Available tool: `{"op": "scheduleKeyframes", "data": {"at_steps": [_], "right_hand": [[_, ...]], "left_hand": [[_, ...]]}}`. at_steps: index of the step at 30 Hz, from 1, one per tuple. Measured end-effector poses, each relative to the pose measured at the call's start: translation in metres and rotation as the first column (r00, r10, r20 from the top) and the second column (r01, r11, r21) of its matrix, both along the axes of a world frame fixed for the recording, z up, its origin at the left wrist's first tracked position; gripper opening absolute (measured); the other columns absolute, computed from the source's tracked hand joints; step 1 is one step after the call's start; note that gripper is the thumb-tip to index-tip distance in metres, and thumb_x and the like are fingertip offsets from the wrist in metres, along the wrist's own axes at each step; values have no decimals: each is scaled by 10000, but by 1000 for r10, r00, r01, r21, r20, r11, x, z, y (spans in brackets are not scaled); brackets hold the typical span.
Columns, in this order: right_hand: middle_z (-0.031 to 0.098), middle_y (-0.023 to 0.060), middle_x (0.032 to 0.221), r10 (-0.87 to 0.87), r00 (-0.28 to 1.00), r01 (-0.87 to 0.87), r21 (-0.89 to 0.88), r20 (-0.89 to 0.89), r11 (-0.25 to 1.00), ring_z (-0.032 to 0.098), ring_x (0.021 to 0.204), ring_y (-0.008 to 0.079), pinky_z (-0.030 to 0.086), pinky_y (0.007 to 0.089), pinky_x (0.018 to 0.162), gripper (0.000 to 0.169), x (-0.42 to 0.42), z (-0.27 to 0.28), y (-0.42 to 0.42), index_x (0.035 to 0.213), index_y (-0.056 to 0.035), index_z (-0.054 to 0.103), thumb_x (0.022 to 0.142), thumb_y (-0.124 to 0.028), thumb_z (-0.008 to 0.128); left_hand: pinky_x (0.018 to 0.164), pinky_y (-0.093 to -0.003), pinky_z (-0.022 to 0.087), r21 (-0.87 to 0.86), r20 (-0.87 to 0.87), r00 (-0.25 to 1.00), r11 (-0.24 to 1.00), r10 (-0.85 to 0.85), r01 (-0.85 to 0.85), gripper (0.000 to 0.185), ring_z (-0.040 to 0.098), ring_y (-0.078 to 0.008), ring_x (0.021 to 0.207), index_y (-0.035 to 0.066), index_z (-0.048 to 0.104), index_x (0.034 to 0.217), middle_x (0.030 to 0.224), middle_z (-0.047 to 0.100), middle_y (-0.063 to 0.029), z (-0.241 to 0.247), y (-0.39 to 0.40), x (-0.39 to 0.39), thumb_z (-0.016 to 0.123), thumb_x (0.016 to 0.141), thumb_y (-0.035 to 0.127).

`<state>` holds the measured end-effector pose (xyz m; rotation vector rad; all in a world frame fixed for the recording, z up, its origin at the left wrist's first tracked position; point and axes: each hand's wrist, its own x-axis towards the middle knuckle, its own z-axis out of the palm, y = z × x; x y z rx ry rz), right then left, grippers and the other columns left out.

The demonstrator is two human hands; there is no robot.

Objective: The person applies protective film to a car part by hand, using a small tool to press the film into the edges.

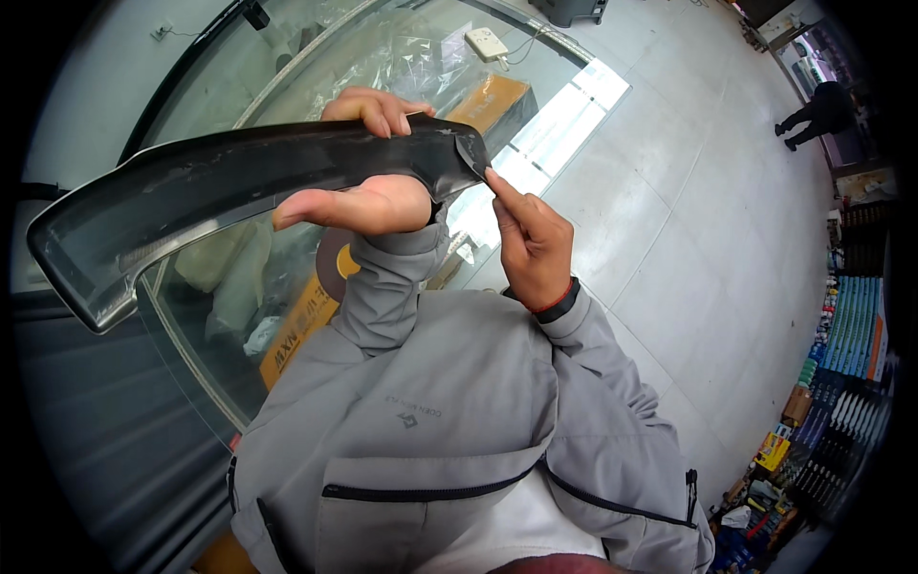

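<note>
A long, curved, glossy black trim piece [251, 161], seemingly plastic, is held up across the upper left, above a glass-topped counter. My left hand [380, 201] grips it near its right end, with the fingers over the far edge and the thumb stretched out along the near side. A thin curled edge or flap [470, 154] shows at the piece's right end. There the index fingertip of my right hand [531, 244] touches the corner. The thumb tip lies just below, and the other fingers are curled. Whether the right hand pinches the corner is not clear.
Boxes [491, 104] and clear plastic wrapping lie within the glass counter [602, 97]. A white socket block [485, 44] with a cable is on its far part. Stocked shelves [853, 323] line the right side of the tiled floor [667, 186]. A person in dark clothes [825, 111] stands far off.
</note>
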<state>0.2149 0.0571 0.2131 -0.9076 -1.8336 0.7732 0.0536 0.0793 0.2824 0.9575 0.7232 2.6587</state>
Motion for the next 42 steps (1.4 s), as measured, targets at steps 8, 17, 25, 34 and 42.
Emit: {"op": "scheduleKeyframes", "data": {"at_steps": [8, 17, 25, 34, 42], "right_hand": [[414, 68, 626, 9, 1000, -9, 78, 6, 997, 419, 532, 170, 390, 295, 520, 435, 9, 8, -6, 1293, -159, 684, 901, 27, 664], [428, 71, 625, -17, 1000, 17, -15, -18, 1000, 421, 521, 175, 390, 310, 512, 415, 6, -4, 3, 1289, -177, 686, 915, 2, 664], [447, 80, 653, 11, 998, -18, 107, 67, 994, 477, 546, 232, 419, 336, 524, 509, 12, 13, -7, 1310, -193, 671, 860, 44, 649], [461, 103, 677, -34, 989, 15, 128, 144, 992, 494, 564, 257, 418, 364, 542, 555, 15, -1, 2, 1378, -231, 614, 881, 16, 646], [471, 91, 698, -28, 984, 4, 137, 174, 991, 535, 597, 276, 427, 406, 538, 502, 8, -11, 7, 1395, -260, 583, 926, -87, 626]], "left_hand": [[600, -439, 535, 18, 58, 998, 1000, -22, 21, 1036, 484, -236, 632, 27, 489, 741, 708, 487, -125, -2, 8, 0, 173, 711, 1013], [653, -436, 525, 10, -21, 998, 998, -55, 55, 1056, 477, -217, 668, 15, 498, 776, 760, 476, -111, -2, 0, 3, 166, 703, 1015], [647, -436, 522, 15, 21, 998, 998, -63, 62, 1049, 471, -215, 670, 15, 509, 802, 780, 485, -106, -4, 5, 7, 180, 716, 1007], [731, -403, 475, -81, -34, 999, 996, 30, -33, 987, 453, -208, 717, 27, 465, 808, 795, 434, -100, -7, 1, -5, 219, 755, 981], [738, -388, 444, -34, -53, 997, 998, -59, 58, 924, 435, -201, 738, 45, 447, 805, 810, 425, -89, -17, 0, -7, 224, 806, 942]]}}
